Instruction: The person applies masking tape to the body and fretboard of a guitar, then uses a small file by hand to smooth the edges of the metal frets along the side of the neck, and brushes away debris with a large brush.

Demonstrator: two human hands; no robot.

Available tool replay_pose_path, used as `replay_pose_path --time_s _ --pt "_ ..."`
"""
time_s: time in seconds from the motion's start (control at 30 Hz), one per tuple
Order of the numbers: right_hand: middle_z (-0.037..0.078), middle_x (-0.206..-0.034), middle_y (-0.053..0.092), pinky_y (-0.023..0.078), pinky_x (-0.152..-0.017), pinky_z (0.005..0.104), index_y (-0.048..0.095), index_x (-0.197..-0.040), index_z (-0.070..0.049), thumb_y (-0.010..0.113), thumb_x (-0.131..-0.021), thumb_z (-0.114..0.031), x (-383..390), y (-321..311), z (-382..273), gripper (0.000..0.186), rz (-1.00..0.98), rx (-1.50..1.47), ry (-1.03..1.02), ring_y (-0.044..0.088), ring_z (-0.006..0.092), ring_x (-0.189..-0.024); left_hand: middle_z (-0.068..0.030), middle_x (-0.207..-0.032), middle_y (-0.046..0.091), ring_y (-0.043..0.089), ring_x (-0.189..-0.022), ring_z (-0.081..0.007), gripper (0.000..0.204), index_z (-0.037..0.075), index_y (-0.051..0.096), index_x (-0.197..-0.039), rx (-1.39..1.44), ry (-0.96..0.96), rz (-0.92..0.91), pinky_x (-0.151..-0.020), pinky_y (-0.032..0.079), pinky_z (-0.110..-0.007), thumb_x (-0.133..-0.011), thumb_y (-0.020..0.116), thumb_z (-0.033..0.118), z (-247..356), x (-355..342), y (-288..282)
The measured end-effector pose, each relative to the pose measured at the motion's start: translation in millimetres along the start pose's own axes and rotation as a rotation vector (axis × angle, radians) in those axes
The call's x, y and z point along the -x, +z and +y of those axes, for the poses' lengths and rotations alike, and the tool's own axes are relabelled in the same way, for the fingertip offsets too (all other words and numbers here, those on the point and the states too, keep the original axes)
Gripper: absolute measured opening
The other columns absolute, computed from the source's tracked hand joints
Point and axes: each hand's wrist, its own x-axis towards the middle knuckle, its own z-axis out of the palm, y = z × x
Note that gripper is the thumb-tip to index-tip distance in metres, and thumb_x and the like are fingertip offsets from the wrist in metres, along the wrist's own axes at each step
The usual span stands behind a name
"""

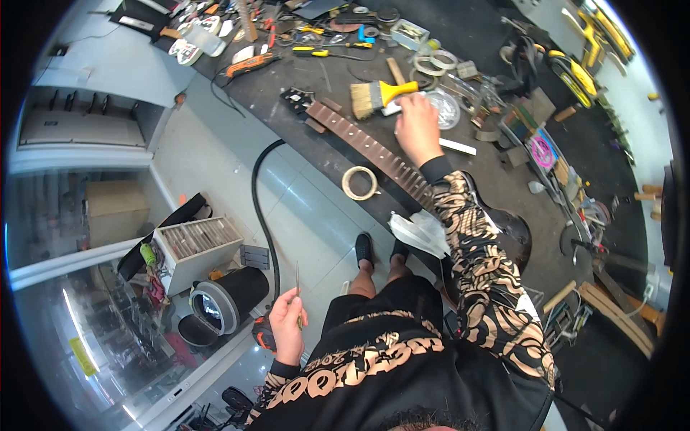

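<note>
Black shirt [467,381] cloth is nearest the camera, with patterned sleeves running out to both hands. By the left hand [289,323], a thin pointed tool [297,274] is pinched between thumb and fingers, held upright over the floor [208,154], well apart from the guitar [388,164]. With the right hand [418,129], the fingers are bent down over a white strip [457,147] beside the brush [374,98]; whether anything is gripped cannot be told. The guitar is laid along the near side of the bench [262,90], its neck crossed in view by the right sleeve [489,266]; whether the two touch is not shown. Should the arm be drawn back low, strings or frets could be snagged by that loose cloth, and the crumpled white sheet [420,233] beside the body could be dragged off. The brush could be knocked onto the neck by a careless lift of the fingers, and the round clear dish [447,115] just beyond could be tipped. Near the bench edge, the roll of tape [346,185] could be nudged to the floor. If the pinch were loosened, the tool could be dropped; if it were swung across carelessly, the fretboard could be scratched by its tip.
</note>
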Motion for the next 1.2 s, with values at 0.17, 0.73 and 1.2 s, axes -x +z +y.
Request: replay_pose_path --time_s 0.17,0.73,1.2 --pt "0.012 -0.095 0.077 0.053 -0.089 0.0528 0.075 -0.106 -0.009 0.071 -0.094 -0.008 98 -49 -40 0.013 -0.063 -0.362 0.074 0.073 0.0359 -0.097 -0.0004 -0.091 0.066 0.055 -0.065 -0.0068 0.032 -0.004 0.068 -0.137 -0.047 0.167 -0.081 -0.059 0.041 -0.024 -0.112 0.066 0.016 17 -28 44" --pt "0.017 -0.116 0.067 0.056 -0.097 0.0485 0.072 -0.114 -0.005 0.060 -0.091 0.007 353 -248 145 0.029 0.401 0.035 0.754 0.069 0.0394 -0.111 0.0024 -0.078 0.056 0.051 -0.064 -0.0062 0.032 -0.003 0.067 -0.137 -0.242 0.202 -0.607 -0.061 0.039 -0.023 -0.115 0.065 0.018 58 -28 170" --pt "0.018 -0.118 0.066 0.053 -0.104 0.0462 0.069 -0.118 0.000 0.058 -0.099 0.004 333 -247 115 0.023 0.392 -0.122 0.629 0.066 0.0369 -0.116 0.0037 -0.078 0.060 0.053 -0.064 -0.0061 0.034 -0.002 0.068 -0.139 -0.211 0.190 -0.616 -0.061 0.039 -0.024 -0.113 0.066 0.020 64 -18 167"
